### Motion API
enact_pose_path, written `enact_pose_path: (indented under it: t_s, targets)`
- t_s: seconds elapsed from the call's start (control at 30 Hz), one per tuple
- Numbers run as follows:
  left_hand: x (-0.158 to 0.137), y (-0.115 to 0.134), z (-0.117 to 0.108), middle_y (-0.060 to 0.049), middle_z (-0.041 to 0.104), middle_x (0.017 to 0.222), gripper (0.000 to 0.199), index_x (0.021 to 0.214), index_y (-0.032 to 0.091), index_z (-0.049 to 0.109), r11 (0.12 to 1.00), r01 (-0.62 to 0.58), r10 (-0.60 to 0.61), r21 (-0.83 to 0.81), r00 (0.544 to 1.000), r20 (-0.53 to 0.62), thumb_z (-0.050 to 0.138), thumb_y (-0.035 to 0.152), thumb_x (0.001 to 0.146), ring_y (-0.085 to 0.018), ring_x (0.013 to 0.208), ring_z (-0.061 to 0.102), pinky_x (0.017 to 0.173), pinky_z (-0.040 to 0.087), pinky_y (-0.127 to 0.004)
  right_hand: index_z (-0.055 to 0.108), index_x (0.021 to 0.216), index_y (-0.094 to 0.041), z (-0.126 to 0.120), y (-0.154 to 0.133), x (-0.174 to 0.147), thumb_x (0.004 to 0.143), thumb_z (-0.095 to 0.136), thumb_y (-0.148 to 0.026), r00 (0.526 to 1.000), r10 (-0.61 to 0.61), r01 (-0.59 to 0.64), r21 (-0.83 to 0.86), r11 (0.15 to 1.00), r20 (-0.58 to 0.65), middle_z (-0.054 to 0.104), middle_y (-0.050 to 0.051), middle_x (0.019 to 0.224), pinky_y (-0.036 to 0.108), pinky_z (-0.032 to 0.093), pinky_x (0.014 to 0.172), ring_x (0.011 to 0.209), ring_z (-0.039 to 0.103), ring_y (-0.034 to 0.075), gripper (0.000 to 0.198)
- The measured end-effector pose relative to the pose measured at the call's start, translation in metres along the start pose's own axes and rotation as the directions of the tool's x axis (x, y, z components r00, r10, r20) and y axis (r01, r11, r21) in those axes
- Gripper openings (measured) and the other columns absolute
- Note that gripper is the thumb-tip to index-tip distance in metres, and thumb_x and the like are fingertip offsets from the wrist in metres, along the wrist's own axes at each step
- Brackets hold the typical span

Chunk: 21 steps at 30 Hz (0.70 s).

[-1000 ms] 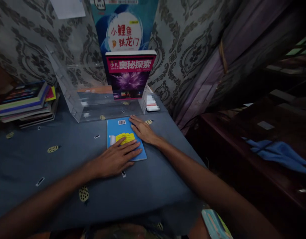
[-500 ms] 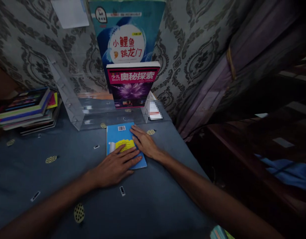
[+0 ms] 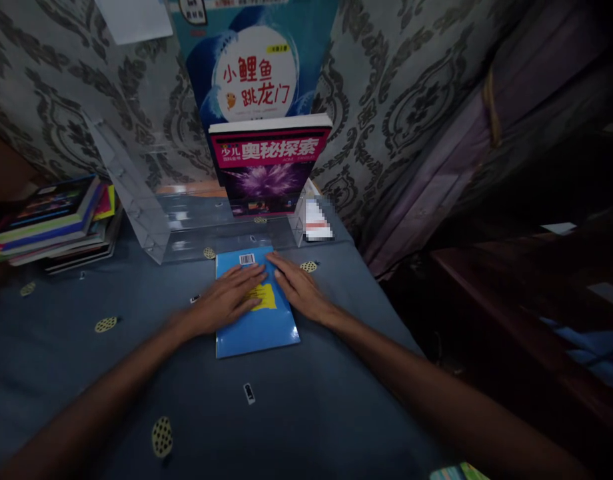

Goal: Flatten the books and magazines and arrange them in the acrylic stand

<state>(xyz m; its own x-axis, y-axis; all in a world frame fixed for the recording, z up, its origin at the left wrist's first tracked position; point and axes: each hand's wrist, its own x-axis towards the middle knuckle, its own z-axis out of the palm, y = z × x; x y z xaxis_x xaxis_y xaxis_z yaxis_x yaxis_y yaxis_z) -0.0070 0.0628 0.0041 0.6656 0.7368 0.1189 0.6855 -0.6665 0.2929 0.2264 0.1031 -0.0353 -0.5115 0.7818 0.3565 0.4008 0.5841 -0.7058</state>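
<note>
A thin blue book (image 3: 259, 327) with a barcode and a yellow patch lies back-cover up on the blue-grey tablecloth (image 3: 296, 413). My left hand (image 3: 226, 300) lies flat on its upper left part, fingers spread toward the barcode. My right hand (image 3: 301, 290) rests flat along the book's right edge, partly on the cloth. Just behind the book stands a clear acrylic book stand (image 3: 151, 213) holding a red and purple book (image 3: 269, 167) upright, with a taller blue book (image 3: 251, 67) behind it.
A stack of colourful books (image 3: 56, 220) lies at the left on the table. Patterned wallpaper (image 3: 396, 87) rises behind the stand and a dark purple curtain (image 3: 486, 133) hangs on the right. The table's right edge drops off beside a dark wooden surface (image 3: 536, 313).
My left hand has slid up the blue book from its lower part to its upper part, uncovering the lower half. My right hand has stayed at the right edge.
</note>
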Motion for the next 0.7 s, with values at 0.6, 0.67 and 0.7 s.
enact_pose_path:
  t_s: [0.6,0.67,0.7]
  targets:
    - [0.027,0.004,0.002,-0.012,0.042,0.159,0.055,0.151,0.016,0.042,0.987,-0.109,0.104,0.121,0.993,0.048,0.026,0.046,0.108,-0.023,0.149,0.036,0.124,0.024,-0.049,0.042,0.151,-0.026,-0.007,-0.012,0.006,0.105,0.031,-0.052,0.992,0.126,-0.120,0.152,0.981,-0.031,0.056,0.009,0.149,0.049,0.038,0.119,0.139,0.051,0.023,0.054]
    - [0.023,0.015,0.001,-0.011,0.040,0.160,0.054,0.152,0.017,0.042,0.982,-0.156,0.147,0.111,0.986,0.082,0.025,0.045,0.108,-0.022,0.150,0.035,0.124,0.023,-0.048,0.043,0.150,-0.025,-0.007,-0.012,0.006,0.104,0.031,-0.052,0.993,0.114,-0.109,0.145,0.983,-0.031,0.055,0.009,0.150,0.048,0.039,0.118,0.139,0.051,0.023,0.054]
    - [0.020,0.020,0.001,-0.010,0.039,0.160,0.053,0.152,0.018,0.041,0.978,-0.181,0.171,0.103,0.980,0.103,0.026,0.044,0.108,-0.022,0.150,0.034,0.125,0.023,-0.048,0.044,0.150,-0.024,-0.008,-0.012,0.006,0.104,0.031,-0.052,0.993,0.111,-0.106,0.138,0.985,-0.029,0.055,0.010,0.149,0.048,0.039,0.117,0.138,0.052,0.023,0.055]
